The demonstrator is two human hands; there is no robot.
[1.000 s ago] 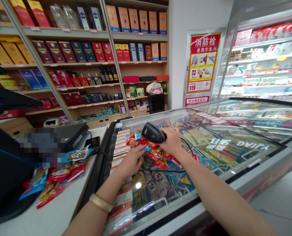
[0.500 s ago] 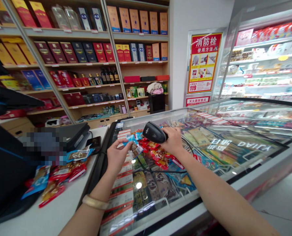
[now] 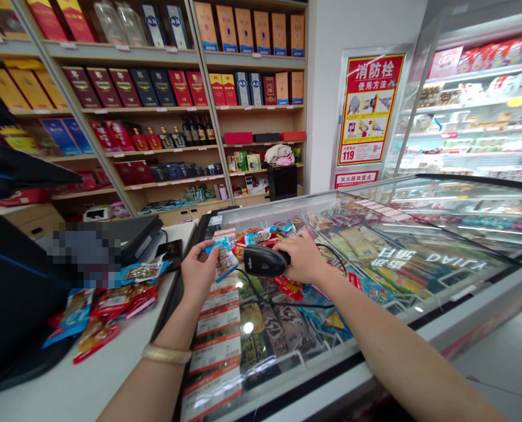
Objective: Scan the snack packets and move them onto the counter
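Note:
My left hand (image 3: 199, 269) pinches a blue snack packet (image 3: 224, 261) with a clear lower part, above the glass top of a chest freezer. Wrapped round the handle of a black barcode scanner (image 3: 263, 261), my right hand (image 3: 304, 258) holds it with its head pointing left, close beside the packet. Behind and below the scanner lies a pile of red and blue snack packets (image 3: 290, 288) on the glass, partly hidden by the scanner and my right hand. The scanner's black cable (image 3: 282, 304) loops over the glass.
Several more red and blue snack packets (image 3: 115, 302) lie on the white counter (image 3: 107, 375) at left, near a black monitor-like device (image 3: 10, 293) and a phone (image 3: 173, 251). The chest freezer (image 3: 402, 328) spans the middle and right. Shelves of boxes (image 3: 155, 102) stand behind.
My left hand has drawn the blue packet leftward, away from the pile. My right hand has brought the scanner slightly left and lower, and its head now points more toward the packet.

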